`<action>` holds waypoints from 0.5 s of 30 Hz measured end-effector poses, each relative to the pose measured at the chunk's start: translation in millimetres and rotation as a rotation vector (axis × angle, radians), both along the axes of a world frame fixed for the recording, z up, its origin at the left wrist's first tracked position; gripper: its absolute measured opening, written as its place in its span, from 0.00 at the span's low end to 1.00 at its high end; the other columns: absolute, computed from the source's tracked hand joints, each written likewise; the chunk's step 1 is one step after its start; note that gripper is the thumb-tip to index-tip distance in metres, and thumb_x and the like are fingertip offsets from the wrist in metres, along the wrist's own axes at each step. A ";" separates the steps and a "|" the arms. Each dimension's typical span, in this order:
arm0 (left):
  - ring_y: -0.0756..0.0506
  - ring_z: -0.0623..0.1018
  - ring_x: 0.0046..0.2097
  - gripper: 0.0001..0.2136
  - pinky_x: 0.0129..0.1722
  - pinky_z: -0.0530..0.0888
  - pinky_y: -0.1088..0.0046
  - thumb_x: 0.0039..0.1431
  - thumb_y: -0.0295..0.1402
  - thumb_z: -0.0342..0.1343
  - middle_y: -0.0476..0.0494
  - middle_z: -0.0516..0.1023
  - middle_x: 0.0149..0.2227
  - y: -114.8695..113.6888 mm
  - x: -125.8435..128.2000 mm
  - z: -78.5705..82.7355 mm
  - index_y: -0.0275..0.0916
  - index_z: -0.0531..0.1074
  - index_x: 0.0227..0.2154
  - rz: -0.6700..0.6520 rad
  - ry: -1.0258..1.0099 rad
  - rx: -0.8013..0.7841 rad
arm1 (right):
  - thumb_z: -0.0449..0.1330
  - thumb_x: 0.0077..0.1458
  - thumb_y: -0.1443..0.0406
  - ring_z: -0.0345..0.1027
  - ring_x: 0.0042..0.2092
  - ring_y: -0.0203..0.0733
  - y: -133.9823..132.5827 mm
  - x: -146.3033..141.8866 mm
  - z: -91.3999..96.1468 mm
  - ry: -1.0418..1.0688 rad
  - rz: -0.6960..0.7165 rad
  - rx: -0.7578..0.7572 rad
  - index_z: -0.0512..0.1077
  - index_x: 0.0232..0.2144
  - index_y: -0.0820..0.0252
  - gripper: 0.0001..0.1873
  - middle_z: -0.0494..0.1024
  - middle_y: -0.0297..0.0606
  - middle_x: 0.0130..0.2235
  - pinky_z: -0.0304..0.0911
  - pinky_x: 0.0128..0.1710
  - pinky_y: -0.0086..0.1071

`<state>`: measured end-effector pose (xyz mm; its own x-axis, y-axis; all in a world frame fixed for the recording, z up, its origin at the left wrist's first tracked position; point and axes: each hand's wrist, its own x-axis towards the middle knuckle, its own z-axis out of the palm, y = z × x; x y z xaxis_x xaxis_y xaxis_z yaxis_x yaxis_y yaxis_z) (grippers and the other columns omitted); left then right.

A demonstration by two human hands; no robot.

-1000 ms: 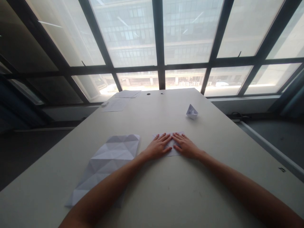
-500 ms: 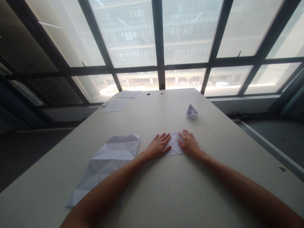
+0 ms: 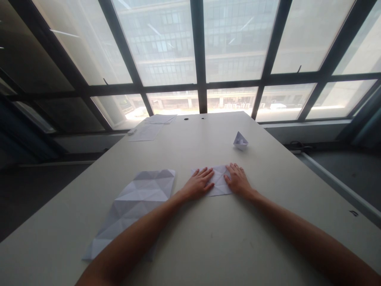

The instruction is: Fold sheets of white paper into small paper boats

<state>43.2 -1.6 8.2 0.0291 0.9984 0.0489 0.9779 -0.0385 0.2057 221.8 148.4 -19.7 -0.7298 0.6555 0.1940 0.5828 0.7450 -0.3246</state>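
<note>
The left hand (image 3: pixel 198 184) and right hand (image 3: pixel 238 181) lie flat, fingers spread wide and gripping nothing, pressing the edges of a folded white paper square (image 3: pixel 219 181) on the table (image 3: pixel 208 242). A completed paper boat (image 3: pixel 240 141) stands far right; a creased, unfolded paper sheet (image 3: pixel 139 202) lies left.

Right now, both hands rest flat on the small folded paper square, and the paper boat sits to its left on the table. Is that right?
No: the paper boat sits beyond and to the right of the folded paper square, not to its left, as the head view shows.
</note>
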 end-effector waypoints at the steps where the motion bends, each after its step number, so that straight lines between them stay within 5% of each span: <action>1: 0.43 0.48 0.71 0.29 0.68 0.45 0.57 0.69 0.50 0.36 0.46 0.48 0.70 0.1 0.0 0.0 0.45 0.48 0.68 0.000 0.000 0.002 | 0.50 0.62 0.60 0.46 0.68 0.56 0.1 -0.1 0.2 0.002 0.001 -0.004 0.60 0.63 0.66 0.29 0.58 0.54 0.66 0.40 0.66 0.52; 10: 0.42 0.48 0.71 0.28 0.68 0.47 0.56 0.69 0.49 0.37 0.45 0.49 0.70 0.6 -0.2 -0.6 0.45 0.49 0.68 0.002 0.001 0.008 | 0.51 0.61 0.63 0.51 0.66 0.52 -1.0 1.3 3.9 0.104 0.019 -0.034 0.61 0.61 0.62 0.26 0.63 0.51 0.64 0.42 0.65 0.53; 15: 0.42 0.49 0.70 0.28 0.68 0.47 0.55 0.69 0.48 0.38 0.45 0.49 0.70 -0.8 2.0 3.4 0.44 0.49 0.68 0.009 -0.003 0.015 | 0.52 0.56 0.69 0.55 0.64 0.49 -0.7 4.5 9.8 0.305 0.109 -0.043 0.61 0.61 0.61 0.29 0.64 0.48 0.62 0.50 0.65 0.45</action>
<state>45.1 -2.5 11.7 0.0198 0.9978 0.0636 0.9776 -0.0326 0.2080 226.3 147.7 -9.9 -0.7088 0.5889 0.3884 0.3712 0.7795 -0.5045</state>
